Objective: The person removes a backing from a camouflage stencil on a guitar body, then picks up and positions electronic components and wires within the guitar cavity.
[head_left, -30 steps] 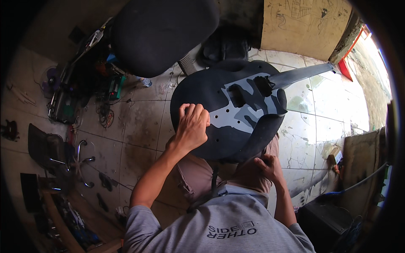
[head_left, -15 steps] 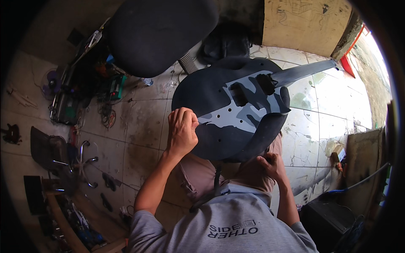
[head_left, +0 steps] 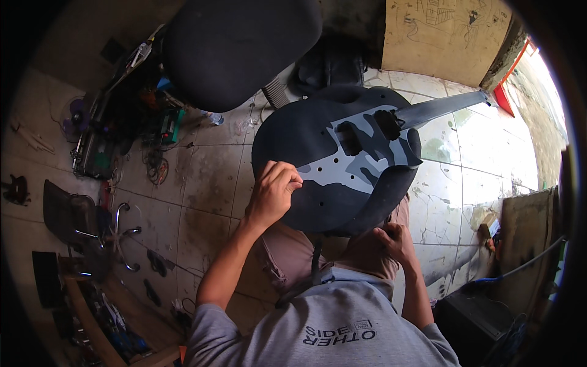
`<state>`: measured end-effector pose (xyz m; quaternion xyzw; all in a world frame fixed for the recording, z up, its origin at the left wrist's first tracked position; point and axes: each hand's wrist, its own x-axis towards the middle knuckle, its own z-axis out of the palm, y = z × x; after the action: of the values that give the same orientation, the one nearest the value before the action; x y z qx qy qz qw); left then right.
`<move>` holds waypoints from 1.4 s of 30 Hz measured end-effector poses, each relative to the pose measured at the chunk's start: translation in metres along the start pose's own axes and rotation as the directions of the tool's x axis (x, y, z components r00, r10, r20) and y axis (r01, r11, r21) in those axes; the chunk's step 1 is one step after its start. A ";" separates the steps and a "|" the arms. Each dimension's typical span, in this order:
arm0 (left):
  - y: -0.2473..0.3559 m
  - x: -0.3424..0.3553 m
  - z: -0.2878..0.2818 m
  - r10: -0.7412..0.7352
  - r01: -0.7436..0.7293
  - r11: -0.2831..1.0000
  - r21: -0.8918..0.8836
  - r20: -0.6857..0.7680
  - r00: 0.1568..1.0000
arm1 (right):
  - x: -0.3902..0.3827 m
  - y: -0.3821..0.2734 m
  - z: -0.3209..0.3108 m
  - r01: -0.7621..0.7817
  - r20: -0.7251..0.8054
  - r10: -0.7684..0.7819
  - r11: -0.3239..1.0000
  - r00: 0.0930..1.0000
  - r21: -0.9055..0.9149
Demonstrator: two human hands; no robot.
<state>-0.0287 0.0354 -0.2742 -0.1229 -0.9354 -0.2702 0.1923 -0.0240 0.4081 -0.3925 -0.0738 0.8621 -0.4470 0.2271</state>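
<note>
A dark electric guitar body (head_left: pixel 287 134) lies tilted across my lap, its bare neck (head_left: pixel 446 107) pointing to the far right. Down its middle runs a grey camouflage pattern (head_left: pixel 361 162), with cut-out cavities and several small holes. At the left end of that pattern, my left hand (head_left: pixel 272 194) is closed in a pinch, thumb and forefinger at the surface; what they hold is too small to make out. My right hand (head_left: pixel 397 240) is curled closed by the guitar's near edge, over my right thigh; its contents are hidden.
A black padded seat (head_left: pixel 241 52) stands close beyond the guitar. To the left are a cluttered tool rack (head_left: pixel 101 147), an office chair (head_left: pixel 76 214) and a wooden tray of tools (head_left: pixel 116 324). A black box (head_left: pixel 474 321) sits at the lower right on the tiled floor (head_left: pixel 208 171).
My left hand has slid right along the guitar's surface, further onto the grey pattern, still pinched. My right hand and the guitar keep nearly the same place.
</note>
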 end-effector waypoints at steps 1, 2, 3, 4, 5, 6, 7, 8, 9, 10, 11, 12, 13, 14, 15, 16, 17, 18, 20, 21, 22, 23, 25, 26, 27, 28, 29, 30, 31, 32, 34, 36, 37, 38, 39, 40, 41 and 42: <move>0.000 -0.004 0.001 -0.002 0.002 1.000 -0.009 -0.021 1.000 | 0.000 -0.001 0.000 -0.005 0.002 0.005 1.000 1.000 0.001; 0.000 -0.007 0.003 -0.005 0.004 1.000 -0.018 -0.042 0.999 | -0.001 -0.003 -0.001 -0.010 0.005 0.010 1.000 1.000 0.003; 0.000 -0.011 0.004 0.001 -0.001 1.000 0.001 -0.060 0.998 | -0.001 -0.004 -0.001 -0.015 0.008 0.015 1.000 1.000 0.004; 0.001 -0.014 0.005 0.007 -0.005 1.000 0.020 -0.079 0.997 | -0.001 -0.005 -0.002 -0.016 0.009 0.016 1.000 1.000 -0.007; 0.001 -0.017 0.007 0.013 -0.009 0.999 0.039 -0.097 0.995 | -0.001 -0.006 -0.002 -0.017 0.010 0.017 1.000 1.000 -0.017; 0.003 -0.018 0.007 0.011 -0.007 0.999 0.041 -0.105 0.994 | -0.001 -0.007 -0.002 -0.019 0.010 0.019 0.999 1.000 -0.028; 0.005 -0.019 0.007 0.010 -0.005 0.999 0.044 -0.112 0.994 | -0.001 -0.006 -0.002 -0.013 0.006 0.013 1.000 1.000 -0.024; 0.006 -0.020 0.007 0.008 -0.003 0.999 0.046 -0.120 0.993 | -0.001 -0.005 -0.002 -0.007 0.001 0.007 1.000 1.000 -0.020; 0.007 -0.021 0.007 0.011 -0.005 0.999 0.048 -0.125 0.992 | -0.001 -0.005 -0.002 0.000 -0.003 -0.001 1.000 1.000 -0.015; 0.006 -0.023 0.007 0.014 -0.008 0.999 0.050 -0.131 0.991 | -0.002 -0.006 -0.002 0.008 -0.007 -0.008 1.000 1.000 -0.008; 0.006 -0.024 0.008 0.018 -0.011 0.999 0.052 -0.136 0.991 | -0.002 -0.008 -0.002 0.015 -0.013 -0.015 1.000 1.000 0.000; 0.005 -0.026 0.008 0.016 -0.009 0.999 0.050 -0.140 0.990 | -0.002 -0.009 -0.002 0.022 -0.018 -0.022 1.000 1.000 0.007; 0.005 -0.027 0.008 0.015 -0.008 0.999 0.048 -0.145 0.989 | -0.002 -0.008 -0.001 0.015 -0.011 -0.015 1.000 1.000 0.000; 0.005 -0.029 0.008 0.014 -0.008 0.999 0.046 -0.149 0.989 | -0.001 -0.006 -0.001 0.008 -0.004 -0.008 1.000 1.000 -0.008; 0.006 -0.029 0.008 0.014 -0.008 0.999 0.041 -0.151 0.988 | -0.001 -0.006 -0.001 0.000 0.002 0.000 1.000 1.000 -0.017; 0.007 -0.029 0.008 0.013 -0.007 0.999 0.035 -0.153 0.988 | -0.001 -0.007 -0.001 -0.002 0.001 0.002 1.000 1.000 -0.019; 0.007 -0.029 0.008 0.012 -0.007 1.000 0.029 -0.154 0.988 | -0.001 -0.008 -0.001 -0.003 0.000 0.003 1.000 1.000 -0.020; 0.007 -0.030 0.008 0.010 -0.006 1.000 0.028 -0.157 0.988 | -0.001 -0.010 -0.001 -0.004 -0.001 0.004 1.000 1.000 -0.023; 0.007 -0.033 0.008 0.007 -0.003 1.000 0.025 -0.162 0.987 | 0.000 -0.009 0.000 -0.015 0.008 0.015 0.999 1.000 -0.029; 0.007 -0.033 0.008 0.016 -0.011 0.999 0.031 -0.168 0.986 | 0.000 -0.008 -0.001 -0.021 0.010 0.021 0.999 1.000 -0.035; 0.007 -0.033 0.008 0.024 -0.018 0.999 0.036 -0.174 0.984 | 0.000 -0.006 0.000 -0.017 0.007 0.017 1.000 1.000 -0.022; 0.007 -0.033 0.008 0.033 -0.026 0.999 0.042 -0.180 0.983 | 0.000 -0.003 0.001 -0.013 0.003 0.013 1.000 1.000 -0.009; 0.007 -0.035 0.008 0.037 -0.029 0.999 0.045 -0.190 0.981 | 0.000 -0.001 0.001 -0.001 -0.002 0.001 1.000 1.000 -0.007; 0.007 -0.035 0.008 0.039 -0.031 0.998 0.046 -0.195 0.980 | 0.000 -0.002 0.001 0.006 -0.005 -0.006 1.000 1.000 -0.018; 0.007 -0.037 0.008 0.035 -0.028 0.999 0.039 -0.201 0.979 | 0.000 -0.003 0.001 0.012 -0.006 -0.012 1.000 1.000 -0.029; 0.007 -0.037 0.008 0.032 -0.026 0.999 0.031 -0.207 0.978 | 0.000 -0.005 0.000 0.003 -0.001 -0.003 0.999 1.000 -0.038; 0.007 -0.038 0.008 0.028 -0.023 0.999 0.024 -0.213 0.977 | 0.000 -0.008 -0.001 -0.006 0.004 0.007 0.999 1.000 -0.047; 0.007 -0.039 0.008 0.031 -0.027 0.999 0.023 -0.221 0.975 | 0.000 -0.010 -0.001 -0.016 0.009 0.017 0.998 1.000 -0.056; 0.007 -0.039 0.009 0.034 -0.030 0.999 0.022 -0.229 0.973 | 0.000 -0.012 -0.001 -0.022 0.011 0.023 0.998 1.000 -0.057; 0.007 -0.040 0.009 0.038 -0.034 0.999 0.021 -0.238 0.971 | 0.000 -0.013 -0.001 -0.029 0.014 0.030 0.998 0.999 -0.058; 0.008 -0.041 0.009 0.042 -0.040 0.999 0.014 -0.249 0.968 | 0.000 -0.013 -0.001 -0.024 0.009 0.025 0.998 1.000 -0.062; 0.007 -0.042 0.009 0.055 -0.048 0.998 0.033 -0.265 0.963 | 0.000 -0.013 0.000 -0.002 -0.005 0.002 0.998 1.000 -0.068; 0.007 -0.041 0.008 0.066 -0.053 0.997 0.056 -0.274 0.959 | -0.001 -0.013 0.001 0.006 -0.008 -0.007 0.997 1.000 -0.076; 0.007 -0.041 0.008 0.077 -0.058 0.995 0.078 -0.284 0.956 | -0.001 -0.014 0.001 0.014 -0.011 -0.015 0.996 1.000 -0.083; 0.007 -0.042 0.008 0.074 -0.055 0.996 0.075 -0.282 0.957 | -0.001 -0.015 0.002 0.021 -0.014 -0.023 0.996 1.000 -0.090; 0.008 -0.044 0.008 0.070 -0.052 0.996 0.071 -0.281 0.957 | -0.002 -0.017 0.002 0.033 -0.035 -0.035 0.997 0.999 -0.066; 0.008 -0.045 0.007 0.067 -0.050 0.997 0.067 -0.279 0.958 | -0.004 -0.020 0.002 0.044 -0.058 -0.047 0.998 0.997 -0.041; 0.009 -0.047 0.007 0.062 -0.054 0.998 0.034 -0.277 0.959 | -0.007 -0.025 0.003 0.057 -0.077 -0.058 0.998 0.995 -0.016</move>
<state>0.0139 0.0411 -0.2958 -0.1086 -0.8986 -0.2668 0.3310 -0.0185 0.3930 -0.3714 -0.0827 0.8709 -0.4497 0.1801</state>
